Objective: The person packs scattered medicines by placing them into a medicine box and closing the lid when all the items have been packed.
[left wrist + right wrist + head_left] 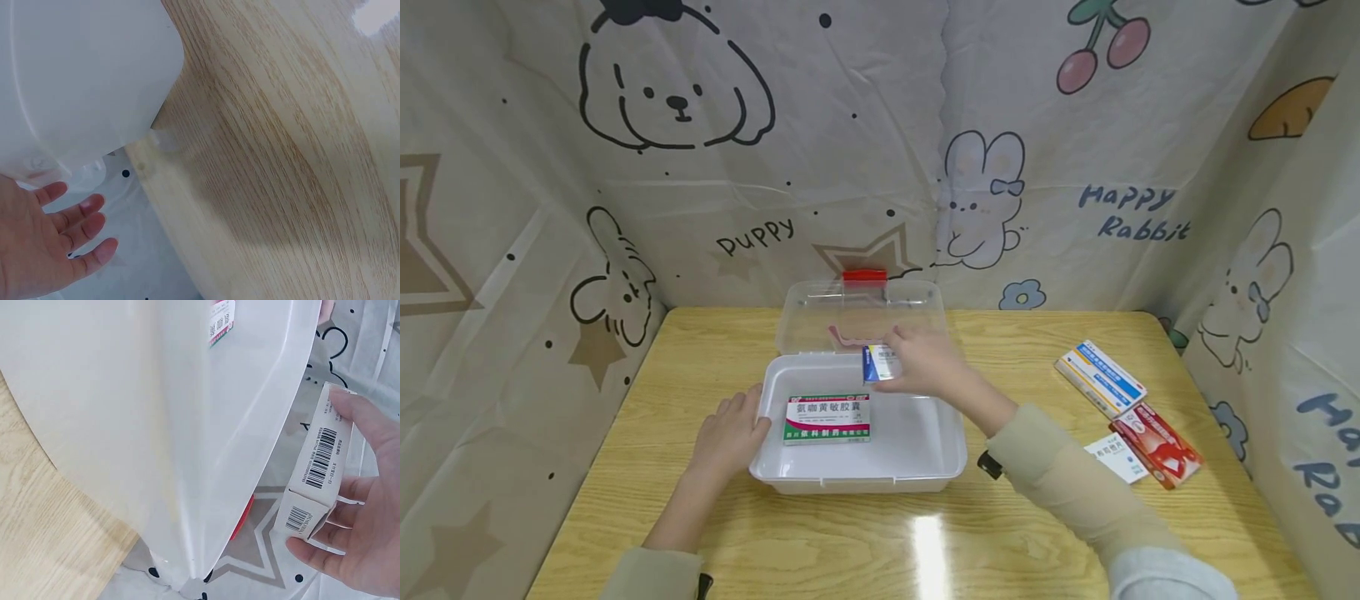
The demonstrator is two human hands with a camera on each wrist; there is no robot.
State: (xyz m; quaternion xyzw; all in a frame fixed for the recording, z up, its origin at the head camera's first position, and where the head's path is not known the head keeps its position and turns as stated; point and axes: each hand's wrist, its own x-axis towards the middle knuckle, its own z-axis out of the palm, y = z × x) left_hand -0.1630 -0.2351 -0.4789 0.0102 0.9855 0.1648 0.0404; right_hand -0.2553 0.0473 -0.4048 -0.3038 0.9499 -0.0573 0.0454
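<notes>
Fingers of the right hand point(925, 364) pinch the blue-and-white carton point(880, 364) near the back rim of the white container point(917, 437), so lowering it flat beside the green-and-red carton point(827, 419) looks best, while the left hand point(730, 432), fingers loosely spread, should steady the left side.

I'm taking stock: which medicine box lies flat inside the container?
The green, white and magenta box, inside the white container. The right hand holds the blue-and-white box, while the other three boxes lie on the table.
</notes>
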